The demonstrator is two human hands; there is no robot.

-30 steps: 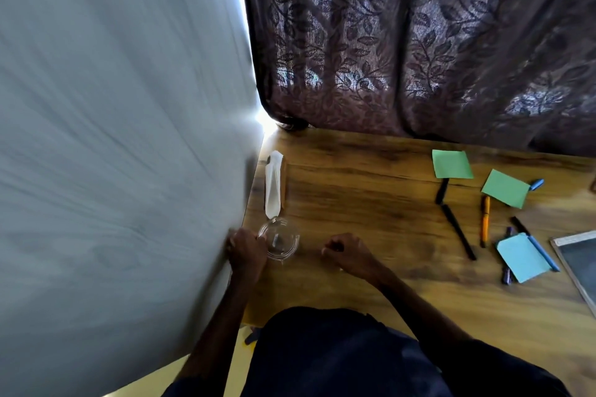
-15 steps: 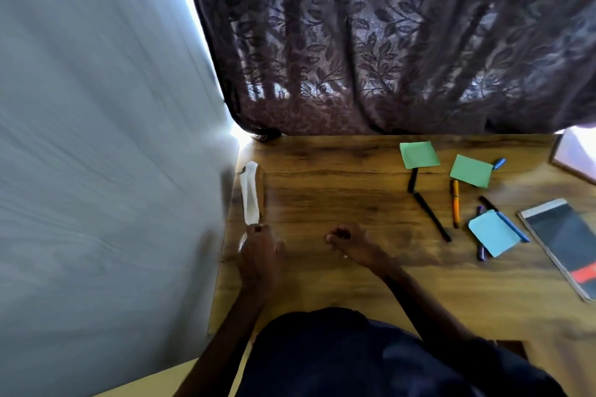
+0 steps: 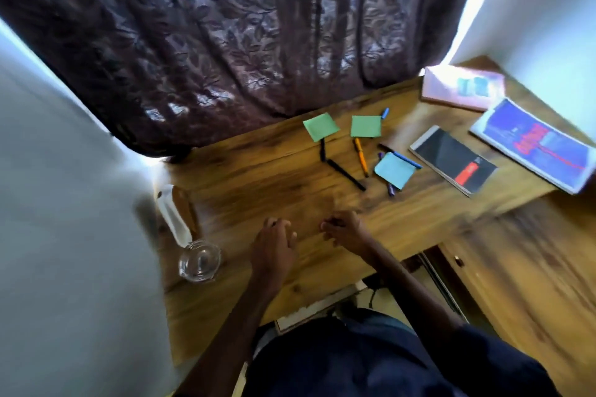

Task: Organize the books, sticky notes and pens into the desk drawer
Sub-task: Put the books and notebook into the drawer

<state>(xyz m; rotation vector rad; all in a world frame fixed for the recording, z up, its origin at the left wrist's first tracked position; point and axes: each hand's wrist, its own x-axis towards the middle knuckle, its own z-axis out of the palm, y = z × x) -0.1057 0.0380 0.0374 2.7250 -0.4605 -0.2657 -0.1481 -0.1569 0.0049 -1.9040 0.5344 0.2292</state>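
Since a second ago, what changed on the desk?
The left hand came off the glass dish and moved right; it rests on the desk beside the right hand. Right hand, pens, sticky notes and books stayed put.

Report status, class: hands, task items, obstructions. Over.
Left hand flat on desk, right hand curled, both empty. Sticky notes, pens, books all out on desk. Glass dish beside left hand, clear of the items.
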